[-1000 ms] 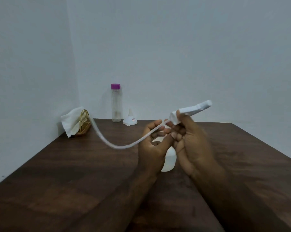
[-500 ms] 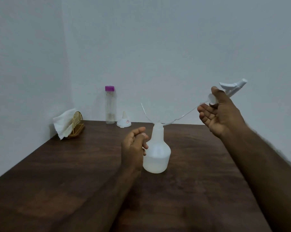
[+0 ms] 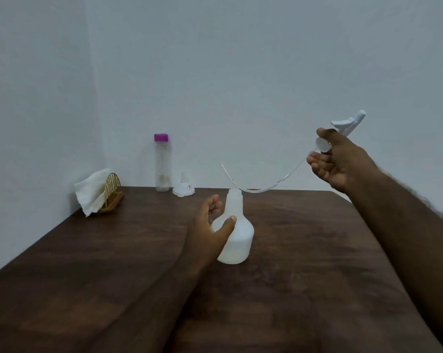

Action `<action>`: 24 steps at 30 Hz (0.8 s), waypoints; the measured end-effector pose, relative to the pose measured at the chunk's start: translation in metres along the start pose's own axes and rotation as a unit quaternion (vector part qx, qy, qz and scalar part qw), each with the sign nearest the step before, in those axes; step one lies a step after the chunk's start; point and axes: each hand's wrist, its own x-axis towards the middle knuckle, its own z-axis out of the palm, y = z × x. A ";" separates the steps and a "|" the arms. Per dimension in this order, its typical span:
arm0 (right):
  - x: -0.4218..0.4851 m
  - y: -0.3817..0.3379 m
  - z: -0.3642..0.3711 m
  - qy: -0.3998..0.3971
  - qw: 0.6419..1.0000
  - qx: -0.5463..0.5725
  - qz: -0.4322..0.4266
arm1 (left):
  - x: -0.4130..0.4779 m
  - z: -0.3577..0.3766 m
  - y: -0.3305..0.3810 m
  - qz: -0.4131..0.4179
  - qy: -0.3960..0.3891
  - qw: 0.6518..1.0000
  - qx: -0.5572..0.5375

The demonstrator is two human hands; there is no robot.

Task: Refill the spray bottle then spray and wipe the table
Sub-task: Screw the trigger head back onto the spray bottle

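A white translucent spray bottle (image 3: 237,238) stands upright and uncapped on the dark wooden table (image 3: 317,250). My left hand (image 3: 210,228) curls round its left side, thumb across the front. My right hand (image 3: 338,160) is raised at the right and grips the white spray head (image 3: 347,123). Its thin curved dip tube (image 3: 256,187) hangs out to the left, above the bottle's mouth. At the back stand a clear water bottle (image 3: 161,164) with a purple cap and a small white funnel (image 3: 183,187), mouth down.
A gold wire holder (image 3: 111,192) with a white cloth (image 3: 90,191) sits in the back left corner by the wall. Pale walls close the table's left and far sides.
My right hand pulled the spray head and tube out of the bottle and carried them up to the right. My left hand let go of the neck and took hold of the bottle's body.
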 end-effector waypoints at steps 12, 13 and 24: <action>-0.004 -0.030 0.023 -0.023 0.996 -0.074 -0.043 | -0.001 0.005 0.002 0.106 0.015 0.990 0.090; -0.006 -0.029 0.026 -0.029 0.996 -0.070 -0.042 | -0.002 0.006 0.005 0.125 0.031 0.987 0.098; -0.031 -0.006 0.045 -0.073 0.997 -0.032 -0.017 | 0.007 -0.008 0.029 -0.153 0.049 0.922 -0.351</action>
